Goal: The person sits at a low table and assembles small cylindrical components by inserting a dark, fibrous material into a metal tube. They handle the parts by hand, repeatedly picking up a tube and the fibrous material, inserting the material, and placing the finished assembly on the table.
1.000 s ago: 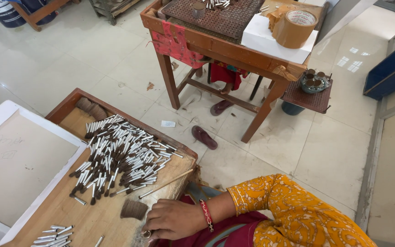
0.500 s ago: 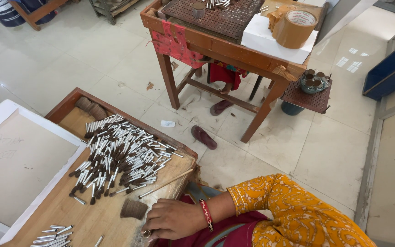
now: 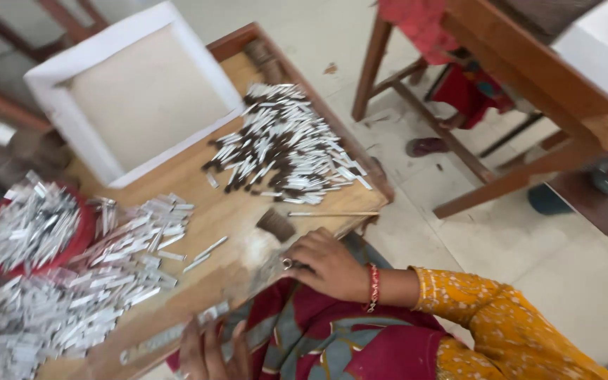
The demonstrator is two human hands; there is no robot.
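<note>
My right hand (image 3: 328,267), with red bangles and a yellow patterned sleeve, rests curled over the near corner of a wooden tray (image 3: 233,211). Just beyond its fingers lie a small dark brush (image 3: 276,225) and a thin wooden stick (image 3: 332,213). My left hand (image 3: 209,352) shows only its fingers at the bottom, stretched up against the tray's near edge with nothing seen in them. A heap of short brown sticks with white ends (image 3: 286,155) lies on the tray's far part. Loose silvery-white strips (image 3: 128,246) spread over its left part.
A shallow white box (image 3: 58,84) lies at the tray's far left. A red bowl (image 3: 82,232) heaped with silvery strips sits at the left edge. A wooden table (image 3: 529,70) with a red cloth stands on the tiled floor to the right, a sandal (image 3: 423,146) beneath it.
The view has swung left and closer, bringing the silvery strips, the red bowl and my left fingers into sight. My right hand stays at the tray's near corner.
</note>
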